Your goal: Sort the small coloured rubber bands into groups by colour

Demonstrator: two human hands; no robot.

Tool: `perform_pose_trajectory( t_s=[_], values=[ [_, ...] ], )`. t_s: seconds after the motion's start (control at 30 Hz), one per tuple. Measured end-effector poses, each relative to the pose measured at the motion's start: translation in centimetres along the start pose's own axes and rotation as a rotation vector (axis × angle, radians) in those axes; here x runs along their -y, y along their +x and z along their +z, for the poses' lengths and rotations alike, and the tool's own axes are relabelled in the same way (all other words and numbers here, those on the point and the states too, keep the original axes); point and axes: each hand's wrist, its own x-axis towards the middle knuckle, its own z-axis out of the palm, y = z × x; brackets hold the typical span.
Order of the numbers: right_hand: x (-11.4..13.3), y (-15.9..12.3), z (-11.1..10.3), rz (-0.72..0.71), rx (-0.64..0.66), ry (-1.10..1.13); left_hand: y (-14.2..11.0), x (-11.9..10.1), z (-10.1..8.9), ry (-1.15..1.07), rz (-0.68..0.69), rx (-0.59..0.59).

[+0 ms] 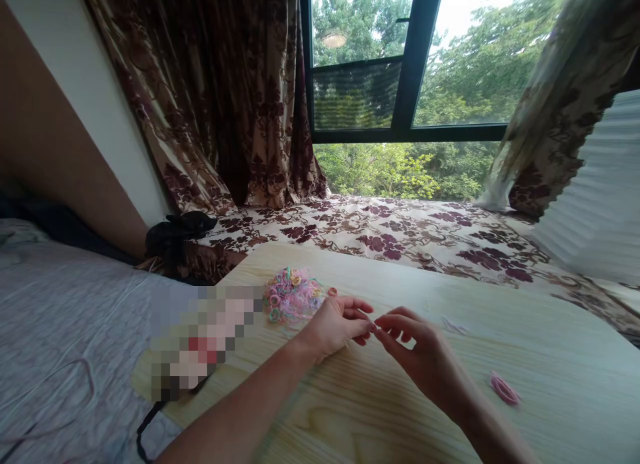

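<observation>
My left hand (334,325) and my right hand (417,341) meet above the wooden table, thumb and fingertips pinched together. Whatever sits between the fingertips is too small to make out. Just beyond my left hand lies a loose pile of small coloured hair ties (293,296), mostly pink with some green, yellow and purple. A single reddish-brown hair tie (333,291) rests at the pile's right side. To the right of my right hand is a small bundle of pink hair ties (505,389). Pale pink bands (454,325) lie farther back.
The light wooden table (400,411) has rounded corners. A blurred-out item (210,344) covers its left part, with a black strap (145,424) hanging off. A bed (75,331) adjoins on the left. Behind are a floral-covered sill (370,231), curtains (270,117) and a window.
</observation>
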Motion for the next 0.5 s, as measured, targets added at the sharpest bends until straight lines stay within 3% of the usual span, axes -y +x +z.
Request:
perform_pose_trajectory(
  t_s=[0.37, 0.5],
  values=[
    [-0.1, -0.1, 0.2, -0.028, 0.011, -0.034, 0.1, 0.4, 0.0, -0.017, -0.004, 0.026],
    [-0.7, 0.0, 0.1, 0.062, 0.009, 0.031, -0.3, -0.6, 0.1, 0.056, -0.063, -0.028]
  ],
)
